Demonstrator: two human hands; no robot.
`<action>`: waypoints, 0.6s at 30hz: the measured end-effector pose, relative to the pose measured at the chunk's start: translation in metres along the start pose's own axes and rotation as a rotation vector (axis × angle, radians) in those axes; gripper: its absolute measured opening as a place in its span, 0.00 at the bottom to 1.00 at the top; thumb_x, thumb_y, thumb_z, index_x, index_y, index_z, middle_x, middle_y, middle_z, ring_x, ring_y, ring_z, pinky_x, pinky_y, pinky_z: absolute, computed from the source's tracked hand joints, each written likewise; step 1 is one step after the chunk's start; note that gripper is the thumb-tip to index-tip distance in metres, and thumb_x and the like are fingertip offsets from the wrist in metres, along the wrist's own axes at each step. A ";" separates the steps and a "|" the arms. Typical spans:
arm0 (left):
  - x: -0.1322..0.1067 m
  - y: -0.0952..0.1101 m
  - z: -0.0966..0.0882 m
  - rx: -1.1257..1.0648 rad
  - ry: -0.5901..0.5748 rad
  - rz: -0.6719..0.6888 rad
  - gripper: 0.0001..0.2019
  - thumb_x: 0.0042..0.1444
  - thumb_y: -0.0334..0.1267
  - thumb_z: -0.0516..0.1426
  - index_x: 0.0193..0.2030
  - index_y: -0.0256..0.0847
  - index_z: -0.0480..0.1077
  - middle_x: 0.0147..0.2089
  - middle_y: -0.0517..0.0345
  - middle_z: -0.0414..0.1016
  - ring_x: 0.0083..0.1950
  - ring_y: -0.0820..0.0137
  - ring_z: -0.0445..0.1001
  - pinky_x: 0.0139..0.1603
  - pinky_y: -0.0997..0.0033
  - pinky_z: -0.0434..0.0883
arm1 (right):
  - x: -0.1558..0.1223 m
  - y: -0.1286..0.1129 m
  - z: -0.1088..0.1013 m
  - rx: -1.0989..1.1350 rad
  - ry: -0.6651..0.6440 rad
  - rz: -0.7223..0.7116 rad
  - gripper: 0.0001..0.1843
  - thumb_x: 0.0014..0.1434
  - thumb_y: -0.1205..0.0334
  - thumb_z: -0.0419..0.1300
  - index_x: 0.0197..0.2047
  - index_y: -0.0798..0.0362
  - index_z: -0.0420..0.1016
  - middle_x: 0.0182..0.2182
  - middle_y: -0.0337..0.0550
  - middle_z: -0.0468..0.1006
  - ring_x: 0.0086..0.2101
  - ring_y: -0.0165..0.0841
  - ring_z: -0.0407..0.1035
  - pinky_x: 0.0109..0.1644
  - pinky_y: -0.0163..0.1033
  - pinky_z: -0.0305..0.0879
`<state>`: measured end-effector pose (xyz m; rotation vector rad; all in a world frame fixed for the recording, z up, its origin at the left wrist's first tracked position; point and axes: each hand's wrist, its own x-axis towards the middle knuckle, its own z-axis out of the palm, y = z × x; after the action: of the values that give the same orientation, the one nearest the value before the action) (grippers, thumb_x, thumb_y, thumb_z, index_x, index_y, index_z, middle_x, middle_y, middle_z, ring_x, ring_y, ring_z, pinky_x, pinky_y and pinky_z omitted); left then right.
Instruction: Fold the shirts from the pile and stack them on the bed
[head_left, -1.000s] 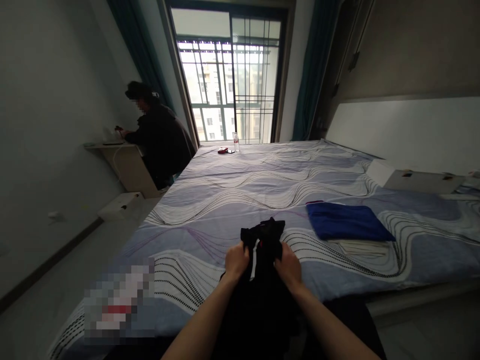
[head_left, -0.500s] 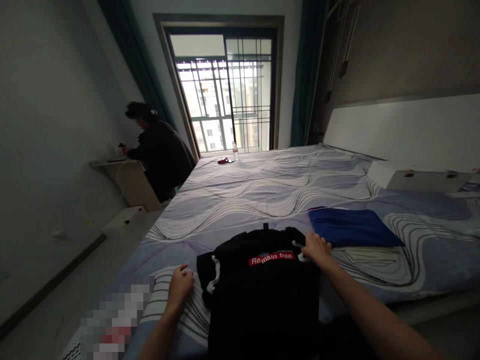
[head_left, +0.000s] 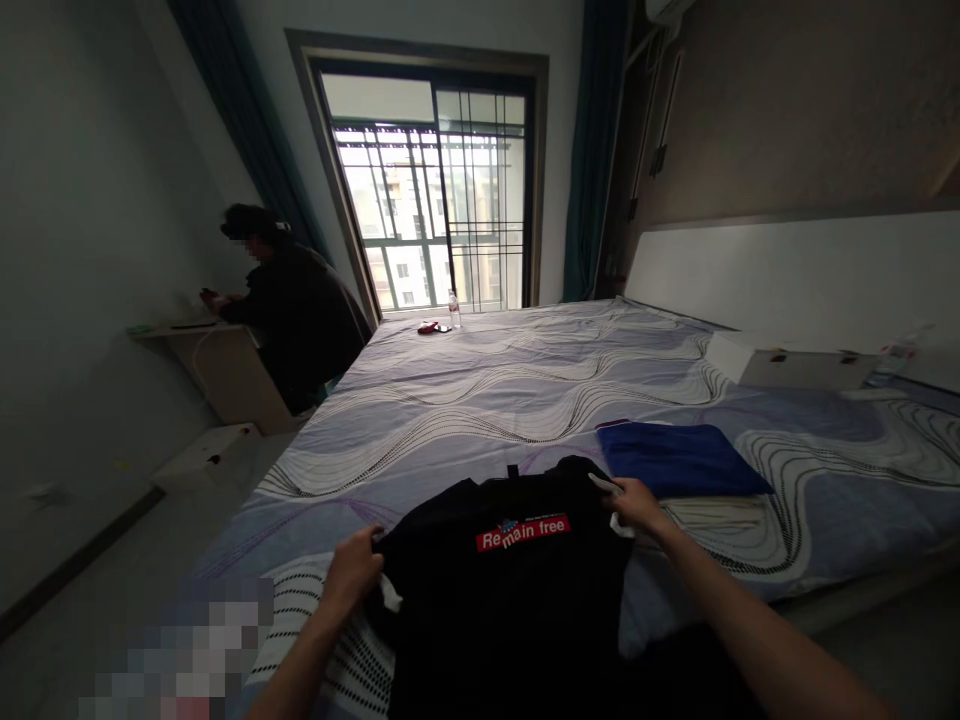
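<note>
A black top (head_left: 510,600) lies face up at the near edge of the bed, with a red "Remain free" print across it and white strips at both shoulders. My left hand (head_left: 356,570) is closed on its left shoulder edge, the fingers curled over the cloth. On the other side my right hand (head_left: 634,505) pinches the right shoulder beside a white strip. The lower part of the top runs out of view at the bottom. Just beyond my right hand lies a folded blue cloth (head_left: 682,458), on top of a folded cream cloth (head_left: 716,512).
The patterned bedsheet (head_left: 450,400) spreads towards the window. A clear bottle (head_left: 454,310) and a small red item (head_left: 427,328) are at the far edge. White boxes (head_left: 795,365) stand by the headboard (head_left: 795,270). Another person (head_left: 300,310) is at a small desk on the left.
My left hand has gone from beside the top to gripping its left shoulder, which is now drawn outwards. My right hand keeps hold of the right shoulder. The view has shifted slightly right.
</note>
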<state>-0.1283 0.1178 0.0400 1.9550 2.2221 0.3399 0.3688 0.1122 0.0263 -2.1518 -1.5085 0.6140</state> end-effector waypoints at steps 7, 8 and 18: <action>-0.008 -0.044 -0.019 0.255 0.029 -0.061 0.26 0.50 0.28 0.52 0.55 0.44 0.76 0.52 0.46 0.78 0.54 0.56 0.76 0.53 0.61 0.70 | 0.000 0.022 -0.031 -0.098 0.139 0.085 0.24 0.47 0.75 0.56 0.47 0.58 0.81 0.40 0.52 0.84 0.43 0.44 0.77 0.46 0.38 0.68; -0.009 -0.034 -0.019 0.256 0.083 -0.023 0.26 0.51 0.28 0.51 0.56 0.43 0.75 0.55 0.44 0.76 0.55 0.55 0.75 0.55 0.59 0.70 | 0.000 0.017 -0.028 -0.114 0.193 0.062 0.27 0.47 0.75 0.55 0.52 0.58 0.79 0.44 0.53 0.82 0.46 0.44 0.76 0.49 0.39 0.67; 0.015 0.077 0.033 0.060 0.018 0.199 0.23 0.65 0.46 0.49 0.60 0.35 0.69 0.56 0.40 0.76 0.58 0.56 0.73 0.58 0.58 0.66 | 0.006 -0.044 0.048 -0.461 0.197 -0.199 0.25 0.62 0.57 0.60 0.59 0.62 0.70 0.54 0.61 0.75 0.56 0.47 0.67 0.62 0.47 0.56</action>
<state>-0.0480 0.1439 0.0297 2.2196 2.0749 0.3204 0.3092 0.1359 0.0130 -2.2575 -1.8560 -0.0221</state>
